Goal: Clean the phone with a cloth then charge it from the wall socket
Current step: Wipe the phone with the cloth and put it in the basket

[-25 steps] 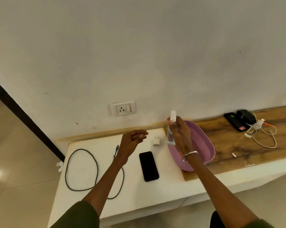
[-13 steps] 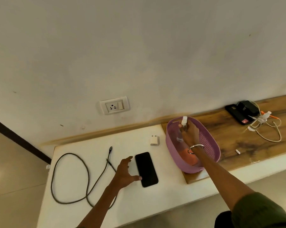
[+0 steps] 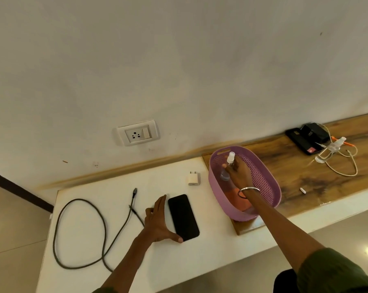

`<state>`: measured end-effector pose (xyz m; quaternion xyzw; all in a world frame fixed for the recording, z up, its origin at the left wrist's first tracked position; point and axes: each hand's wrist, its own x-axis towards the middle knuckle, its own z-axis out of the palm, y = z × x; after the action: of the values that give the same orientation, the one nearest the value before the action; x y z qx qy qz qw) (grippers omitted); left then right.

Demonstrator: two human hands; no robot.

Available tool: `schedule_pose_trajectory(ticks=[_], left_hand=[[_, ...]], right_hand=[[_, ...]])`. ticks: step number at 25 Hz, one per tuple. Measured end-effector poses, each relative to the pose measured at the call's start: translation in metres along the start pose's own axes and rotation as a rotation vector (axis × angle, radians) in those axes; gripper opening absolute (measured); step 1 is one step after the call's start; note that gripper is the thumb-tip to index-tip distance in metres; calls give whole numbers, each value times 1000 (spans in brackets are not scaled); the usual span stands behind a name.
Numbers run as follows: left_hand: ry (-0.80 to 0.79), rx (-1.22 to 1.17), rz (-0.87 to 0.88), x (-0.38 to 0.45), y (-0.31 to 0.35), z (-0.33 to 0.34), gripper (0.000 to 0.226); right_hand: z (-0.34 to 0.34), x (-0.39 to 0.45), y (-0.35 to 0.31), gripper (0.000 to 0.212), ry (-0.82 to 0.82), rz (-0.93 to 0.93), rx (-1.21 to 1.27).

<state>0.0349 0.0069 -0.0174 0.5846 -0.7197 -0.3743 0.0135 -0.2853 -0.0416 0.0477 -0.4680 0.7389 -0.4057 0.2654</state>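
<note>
The phone (image 3: 183, 217) is lying screen-up on the white table (image 3: 174, 269), roughly in the middle, dark and not plugged into anything. The left hand (image 3: 157, 222) is spread flat along its left edge, fingers stretched out and thumb hooked round the bottom corner, so touching it but not actually holding it yet. Over to the side, the right hand (image 3: 238, 172) is down inside the purple basket (image 3: 263, 185), fingers wrapped round a little clear spray bottle (image 3: 227, 168). There's something orange in the bottom of the basket, might be the cloth, honestly can't tell.

The charging stuff is all separate: the white adapter (image 3: 193, 178) sits loose near the wall, the dark cable (image 3: 81, 233) is looped on the left with both ends free, and the wall socket (image 3: 137, 133) has nothing in it.

So as far as I can judge, charging hasn't started at all, and no cloth is out on the phone, so the wiping looks like it's still to do, then adapter, cable, socket
</note>
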Motion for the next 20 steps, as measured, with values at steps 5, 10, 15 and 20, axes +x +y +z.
schedule_pose_trajectory(ticks=[5, 10, 15, 20], left_hand=[[-11, 52, -33, -3, 9, -4, 166], [-3, 61, -45, -4, 10, -1, 166], [-7, 112, -52, -3, 12, 0, 164], [-25, 149, -51, -1, 8, 1, 164]], right_hand=[[-24, -7, -1, 47, -54, 56, -45], [-33, -12, 7, 42, -359, 175, -635], [-16, -21, 10, 66, -323, 221, -799], [-20, -25, 4, 50, -294, 235, -829]])
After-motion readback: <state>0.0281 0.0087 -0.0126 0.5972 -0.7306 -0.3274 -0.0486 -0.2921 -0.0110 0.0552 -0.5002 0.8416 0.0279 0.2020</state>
